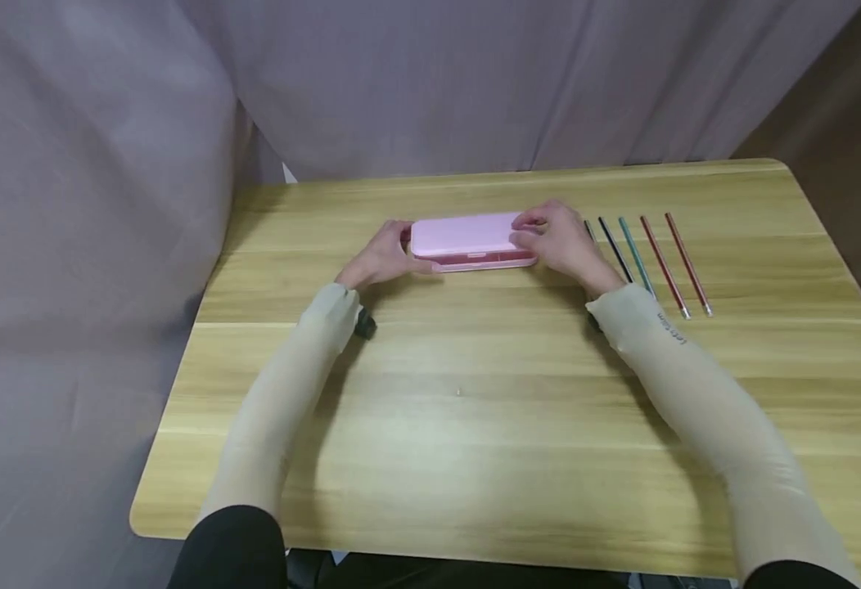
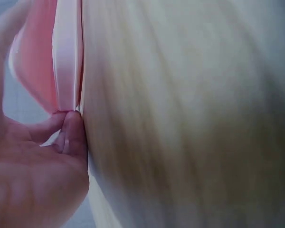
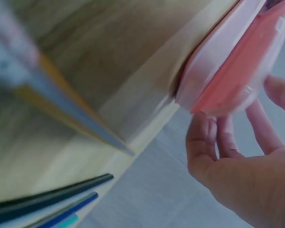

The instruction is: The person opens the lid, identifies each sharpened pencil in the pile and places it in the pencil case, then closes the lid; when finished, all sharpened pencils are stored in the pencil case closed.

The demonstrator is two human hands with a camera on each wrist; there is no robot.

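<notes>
A pink pencil case (image 1: 472, 238) lies closed on the wooden table (image 1: 475, 393), toward the far side. My left hand (image 1: 394, 245) holds its left end, thumb at the front edge. My right hand (image 1: 541, 233) curls over its right end. The left wrist view shows a fingertip (image 2: 73, 137) pressed at the seam of the case (image 2: 61, 52). In the right wrist view my fingers (image 3: 204, 142) wrap round the case's end (image 3: 232, 61). Several coloured pencils (image 1: 647, 262) lie side by side just right of my right hand, also seen as pencils (image 3: 52, 199) at the bottom left.
A purple-grey curtain (image 1: 438, 82) hangs behind the table and along its left side. The table's right edge borders a brown floor (image 1: 843, 123). The near half of the tabletop holds only my two sleeved forearms.
</notes>
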